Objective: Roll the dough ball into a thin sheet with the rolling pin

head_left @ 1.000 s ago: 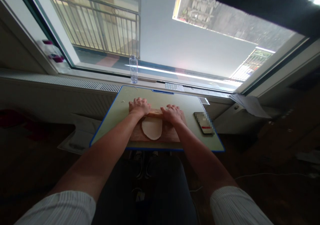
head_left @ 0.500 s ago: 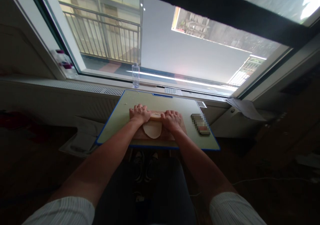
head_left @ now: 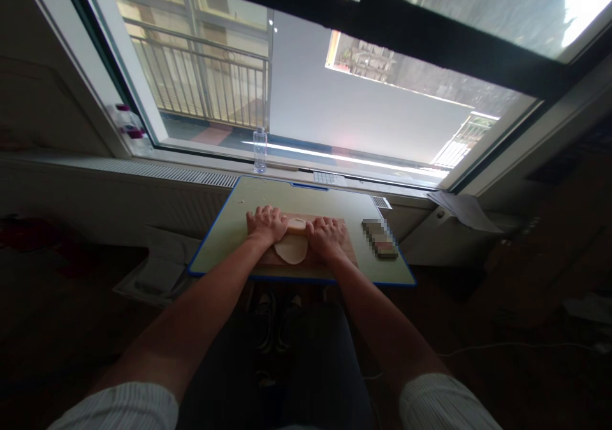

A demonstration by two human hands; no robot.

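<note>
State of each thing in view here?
Cream dough sheet: flattened, partly covered
Pale wooden rolling pin: lying across dough
Bare left hand: over pin's left end
Bare right hand: over pin's right end
Brown wooden board: flat, partly covered
Green blue-edged tabletop: bearing the board
Dark rectangular phone: lying flat, display pixelated
Clear plastic bottle: upright
Purple-capped clear plastic bottle: standing, capped

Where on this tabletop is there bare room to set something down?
The tabletop has one bare patch between its left edge and the left hand, another beyond the phone-like item, toward the far right corner. The board is crowded by that hand, the right hand, the rolling pin and dough.
</note>
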